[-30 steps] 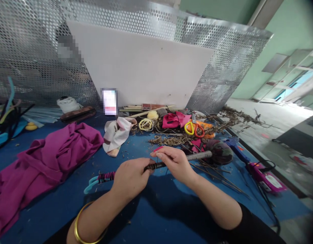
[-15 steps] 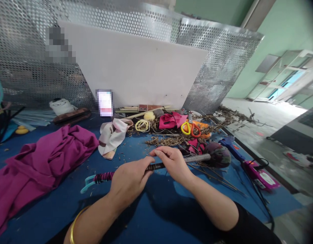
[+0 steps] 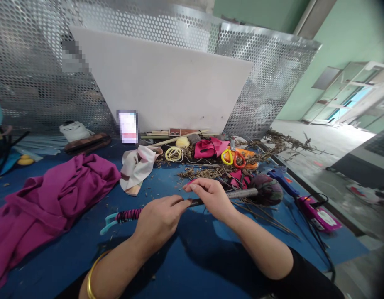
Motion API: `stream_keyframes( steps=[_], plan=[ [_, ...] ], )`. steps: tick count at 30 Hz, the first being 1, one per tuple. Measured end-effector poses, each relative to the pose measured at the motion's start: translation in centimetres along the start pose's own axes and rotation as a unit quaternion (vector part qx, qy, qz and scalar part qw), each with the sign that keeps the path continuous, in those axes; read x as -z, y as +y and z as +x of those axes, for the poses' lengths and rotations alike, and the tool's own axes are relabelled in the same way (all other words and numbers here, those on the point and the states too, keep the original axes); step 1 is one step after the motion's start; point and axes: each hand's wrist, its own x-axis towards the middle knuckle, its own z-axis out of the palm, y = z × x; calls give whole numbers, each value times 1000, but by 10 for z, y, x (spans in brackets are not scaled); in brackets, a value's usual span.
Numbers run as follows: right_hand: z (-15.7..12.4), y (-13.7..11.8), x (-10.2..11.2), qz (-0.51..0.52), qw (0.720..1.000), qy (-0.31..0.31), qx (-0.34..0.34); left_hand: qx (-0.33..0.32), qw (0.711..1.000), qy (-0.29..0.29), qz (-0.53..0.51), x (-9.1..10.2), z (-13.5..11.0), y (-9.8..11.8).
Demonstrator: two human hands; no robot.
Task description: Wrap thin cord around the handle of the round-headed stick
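Observation:
Both my hands hold one long thin rod (image 3: 241, 193) just above the blue table (image 3: 194, 257). My left hand (image 3: 159, 220) is wrapped around its middle. My right hand (image 3: 210, 197) pinches the rod a little further right, fingers closed on it. The rod's left end is bound in pink and black thread (image 3: 129, 215) and ends in a light blue hook (image 3: 106, 226). Its right part is grey and runs to a dark round fabric ball (image 3: 267, 189).
A heap of magenta cloth (image 3: 51, 199) lies left. A white and pink rag (image 3: 137, 166), yellow rings (image 3: 174, 154), pink fabric (image 3: 210, 147), yellow and orange scissors (image 3: 233, 158) and dry twigs (image 3: 204, 171) lie behind. A blue and purple glue gun (image 3: 306, 203) rests right. White board and perforated metal screen stand behind.
My left hand has slid slightly right along the rod, closer to my right hand. The view has shifted a little; the objects on the table have not moved.

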Motion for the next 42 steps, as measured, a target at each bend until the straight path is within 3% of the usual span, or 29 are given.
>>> stream_keyframes(
  steps=[13,17,24,31,36,38,42],
  plan=[
    [2,-7,11,62,997,-6,-39,29,999,-3,-15,0,-1,-2],
    [4,-15,29,128,989,-12,-73,41,999,19,2,8,0,-9],
    [5,-26,82,214,971,-33,-99,151,987,30,-38,28,3,-29],
    [9,-8,156,294,948,114,-40,225,971,44,-61,39,4,-46],
    [18,16,177,279,924,260,17,236,968,19,-89,44,3,-55],
    [22,23,177,226,923,310,38,235,967,2,-104,45,3,-58],
    [29,32,174,-22,929,368,43,240,957,-31,-163,45,2,-60]
  ],
)
